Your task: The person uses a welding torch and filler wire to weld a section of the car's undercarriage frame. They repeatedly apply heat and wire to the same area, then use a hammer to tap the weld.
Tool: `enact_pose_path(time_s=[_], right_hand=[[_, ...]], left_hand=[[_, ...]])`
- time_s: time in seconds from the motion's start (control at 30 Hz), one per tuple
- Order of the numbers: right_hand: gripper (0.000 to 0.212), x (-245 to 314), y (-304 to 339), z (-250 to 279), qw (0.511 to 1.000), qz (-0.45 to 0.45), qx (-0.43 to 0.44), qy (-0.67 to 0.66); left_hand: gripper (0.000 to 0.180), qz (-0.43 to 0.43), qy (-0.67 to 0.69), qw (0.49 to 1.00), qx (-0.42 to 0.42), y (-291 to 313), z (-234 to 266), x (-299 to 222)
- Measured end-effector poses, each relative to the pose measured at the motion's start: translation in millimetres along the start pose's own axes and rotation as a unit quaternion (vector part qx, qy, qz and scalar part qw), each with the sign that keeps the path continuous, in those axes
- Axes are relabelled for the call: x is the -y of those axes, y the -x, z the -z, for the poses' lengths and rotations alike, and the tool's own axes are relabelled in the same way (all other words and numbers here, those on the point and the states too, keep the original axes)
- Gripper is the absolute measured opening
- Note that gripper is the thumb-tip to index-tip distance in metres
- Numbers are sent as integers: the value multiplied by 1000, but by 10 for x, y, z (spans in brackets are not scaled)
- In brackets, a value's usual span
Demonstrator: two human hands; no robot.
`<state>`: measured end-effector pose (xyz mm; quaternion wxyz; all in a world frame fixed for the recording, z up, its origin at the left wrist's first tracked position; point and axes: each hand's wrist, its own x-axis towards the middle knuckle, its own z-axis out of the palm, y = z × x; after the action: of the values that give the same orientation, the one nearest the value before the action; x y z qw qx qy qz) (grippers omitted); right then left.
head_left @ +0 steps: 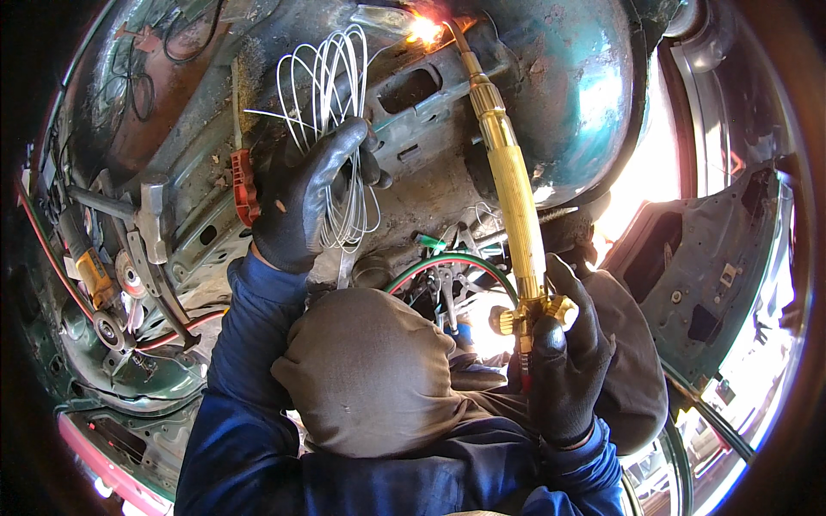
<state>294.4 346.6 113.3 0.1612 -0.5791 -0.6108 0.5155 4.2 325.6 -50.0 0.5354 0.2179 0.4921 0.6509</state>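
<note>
My left hand (301, 193), in a black glove, grips a loose coil of thin, pale wire (331, 77). One strand runs from the coil toward the bright flame (424, 31) at the top. My gloved right hand (568, 365) is closed around the lower end of a brass gas torch (518, 198), beside its knobbed valves. The torch slants up and leftward, and its bent copper tip (460, 36) ends right by the flame. Glowing metal lies there on the worn green car body panel (413, 90). Glare hides the exact spot where wire and metal meet.
A red-handled tool (244, 185) rests left of my left hand. Farther left lie a hammer (155, 219) and an angle grinder (93, 271). A red and green hose (452, 258) arches behind the brown cloth-covered shape (370, 370). A detached door panel (697, 275) stands at right.
</note>
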Motion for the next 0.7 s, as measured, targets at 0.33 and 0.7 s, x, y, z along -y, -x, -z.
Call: enact_pose_path(time_s=[0.33,0.7], right_hand=[[72,31,9,1,1000,-23,4,4],[73,0,31,-3,999,-50,0,-16]], left_hand=[[36,-14,-95,995,-3,-6,-53,-80],[36,-24,-75,997,10,-1,-29,-59]])
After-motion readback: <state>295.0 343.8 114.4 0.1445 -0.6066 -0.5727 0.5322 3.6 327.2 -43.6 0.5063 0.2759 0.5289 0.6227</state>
